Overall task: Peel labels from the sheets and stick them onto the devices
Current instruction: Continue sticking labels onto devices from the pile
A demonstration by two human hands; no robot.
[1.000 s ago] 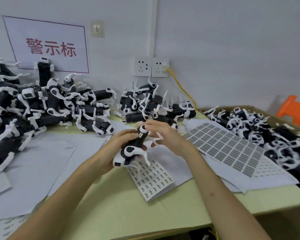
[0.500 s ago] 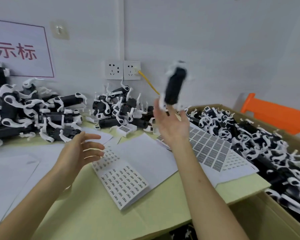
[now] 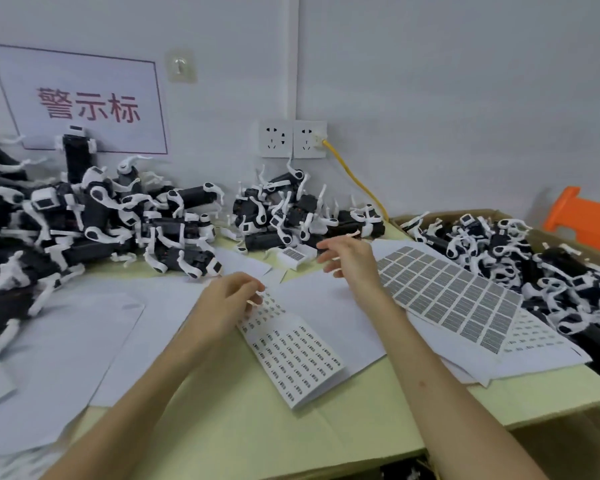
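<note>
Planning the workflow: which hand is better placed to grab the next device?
Right hand: open, empty, beside the middle device pile. Left hand is down at the small label sheet.

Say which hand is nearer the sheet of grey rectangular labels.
Right. The right hand hovers open at the left edge of the sheet of grey rectangular labels; the left hand is farther left, pinching the white sheet of small black labels.

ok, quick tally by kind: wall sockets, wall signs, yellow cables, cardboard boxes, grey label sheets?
wall sockets: 2
wall sign: 1
yellow cable: 1
cardboard box: 1
grey label sheet: 1
total: 6
</note>
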